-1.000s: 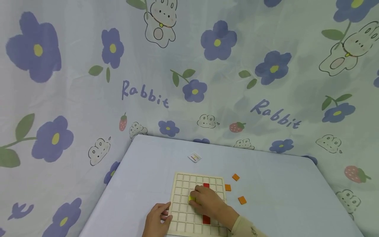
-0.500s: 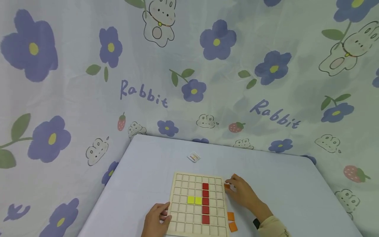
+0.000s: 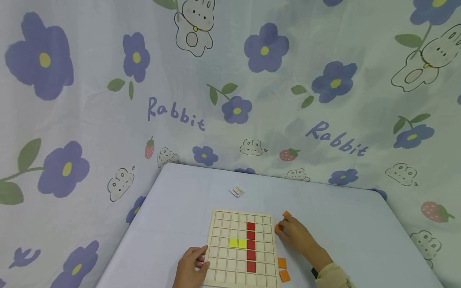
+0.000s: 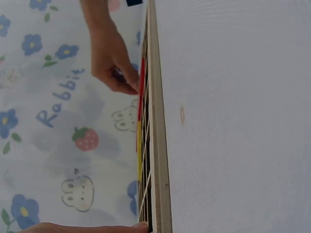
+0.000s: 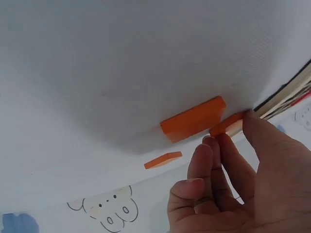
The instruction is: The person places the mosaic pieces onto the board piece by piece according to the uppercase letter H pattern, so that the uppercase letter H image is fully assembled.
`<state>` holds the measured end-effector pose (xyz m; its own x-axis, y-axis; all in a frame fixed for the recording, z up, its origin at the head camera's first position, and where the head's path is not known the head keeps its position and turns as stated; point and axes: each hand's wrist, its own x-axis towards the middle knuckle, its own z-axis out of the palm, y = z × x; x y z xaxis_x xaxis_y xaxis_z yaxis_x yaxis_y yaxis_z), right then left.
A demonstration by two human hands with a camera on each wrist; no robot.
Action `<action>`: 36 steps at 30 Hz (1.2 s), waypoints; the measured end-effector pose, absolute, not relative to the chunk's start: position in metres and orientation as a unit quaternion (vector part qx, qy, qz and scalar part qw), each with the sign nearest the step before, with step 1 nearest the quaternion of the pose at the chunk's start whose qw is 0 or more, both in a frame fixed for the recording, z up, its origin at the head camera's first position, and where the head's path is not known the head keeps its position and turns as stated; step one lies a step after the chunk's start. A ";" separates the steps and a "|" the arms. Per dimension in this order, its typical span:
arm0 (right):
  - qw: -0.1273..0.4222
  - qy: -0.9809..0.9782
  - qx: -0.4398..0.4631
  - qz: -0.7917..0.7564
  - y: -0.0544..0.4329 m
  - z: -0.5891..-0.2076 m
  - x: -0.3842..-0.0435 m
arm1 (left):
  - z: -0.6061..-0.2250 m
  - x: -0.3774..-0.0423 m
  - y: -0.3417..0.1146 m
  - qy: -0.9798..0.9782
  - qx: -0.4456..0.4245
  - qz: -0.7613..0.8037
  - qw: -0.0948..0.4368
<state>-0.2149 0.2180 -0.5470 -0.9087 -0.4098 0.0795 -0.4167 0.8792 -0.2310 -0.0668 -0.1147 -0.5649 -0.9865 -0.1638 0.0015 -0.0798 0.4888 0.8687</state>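
A pale wooden grid board (image 3: 223,256) lies on the table, with a column of red tiles (image 3: 251,244) and two yellow tiles (image 3: 237,243) to the column's left. My left hand (image 3: 191,267) holds the board's left edge; in the left wrist view one fingertip (image 4: 141,225) touches its rim. Off the board's right side, my right hand (image 3: 297,238) pinches an orange tile (image 5: 228,124) between thumb and fingers. Another orange tile (image 5: 194,120) lies close beside it, hidden under the hand in the head view. A third orange tile (image 3: 286,214) is just beyond the fingers.
Two more orange tiles (image 3: 283,269) lie along the board's lower right edge. A small card printed with a coloured grid (image 3: 237,191) sits beyond the board on the white-covered table (image 3: 187,188). A patterned curtain (image 3: 230,80) hangs behind the table.
My right hand has left the yellow tile on the board and moved right to the orange tiles, taking one between its fingers. The left hand has stayed at the board's edge.
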 end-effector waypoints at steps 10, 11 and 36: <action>0.016 -0.974 0.208 0.093 0.220 -0.545 -0.211 | -0.563 -0.065 -0.116 -0.863 0.064 -0.499 0.046; 0.016 -0.973 0.208 0.094 0.221 -0.545 -0.211 | -0.563 -0.065 -0.116 -0.863 0.061 -0.499 0.049; 0.078 -0.881 0.453 0.110 0.093 -0.515 -0.218 | -0.562 -0.065 -0.116 -0.856 0.036 -0.513 0.057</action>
